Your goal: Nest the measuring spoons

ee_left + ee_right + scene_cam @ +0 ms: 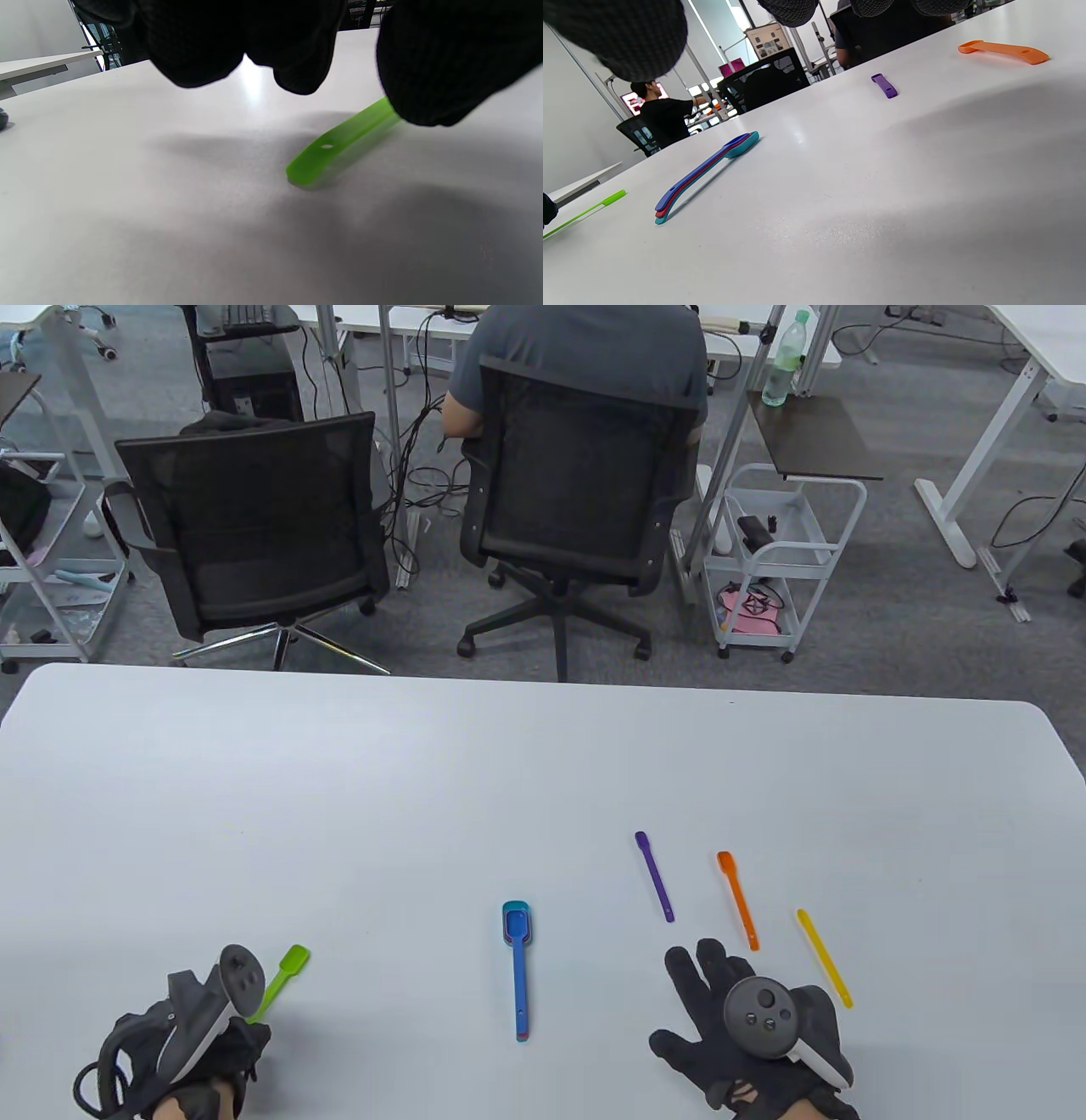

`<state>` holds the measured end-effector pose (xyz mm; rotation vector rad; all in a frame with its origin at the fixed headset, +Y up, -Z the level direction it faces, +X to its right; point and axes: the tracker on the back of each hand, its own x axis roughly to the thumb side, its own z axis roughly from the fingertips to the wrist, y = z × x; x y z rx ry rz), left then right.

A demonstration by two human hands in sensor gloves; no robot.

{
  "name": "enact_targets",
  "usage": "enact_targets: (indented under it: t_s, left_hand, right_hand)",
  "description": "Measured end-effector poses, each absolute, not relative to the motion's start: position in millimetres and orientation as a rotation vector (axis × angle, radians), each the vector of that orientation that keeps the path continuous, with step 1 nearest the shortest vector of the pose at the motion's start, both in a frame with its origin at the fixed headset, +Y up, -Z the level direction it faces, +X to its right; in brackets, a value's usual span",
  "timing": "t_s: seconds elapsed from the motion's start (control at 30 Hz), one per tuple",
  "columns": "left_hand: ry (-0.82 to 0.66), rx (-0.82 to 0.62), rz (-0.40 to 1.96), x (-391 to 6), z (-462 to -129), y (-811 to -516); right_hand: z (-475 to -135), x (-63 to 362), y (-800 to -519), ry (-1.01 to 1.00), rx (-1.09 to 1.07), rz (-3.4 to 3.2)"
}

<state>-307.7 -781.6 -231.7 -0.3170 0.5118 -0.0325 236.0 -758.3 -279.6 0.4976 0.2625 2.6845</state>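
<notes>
A nested stack of spoons (519,967), blue on top of red and teal, lies mid-table; it also shows in the right wrist view (706,169). A purple spoon (654,875), an orange spoon (738,901) and a yellow spoon (825,959) lie apart at the right. My left hand (242,1027) holds the green spoon (284,976) by its handle; in the left wrist view the spoon (335,144) slants up under a finger (441,72), its holed end on the table. My right hand (708,984) rests flat on the table with fingers spread, just below the orange spoon, holding nothing.
The white table (424,780) stretches wide behind the spoons. Two black office chairs (254,526) and a seated person (585,356) are beyond its far edge, off the work surface.
</notes>
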Motion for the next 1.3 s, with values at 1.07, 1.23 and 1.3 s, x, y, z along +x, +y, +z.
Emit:
enact_targets:
  t_s: [1.07, 1.23, 1.3]
  left_hand:
    - [0.496, -0.369, -0.023, -313.4, -232.1, -800.4]
    - [0.484, -0.364, -0.016, -313.7, -232.4, -801.8]
    - [0.469, -0.354, -0.02, -313.7, -232.8, -802.2]
  right_hand:
    - [-282.9, 236.4, -762.0, 0.291, 0.473, 2.698]
    - [-282.8, 236.1, -762.8, 0.297, 0.472, 2.7]
    - [-282.7, 235.6, -763.2, 0.298, 0.475, 2.703]
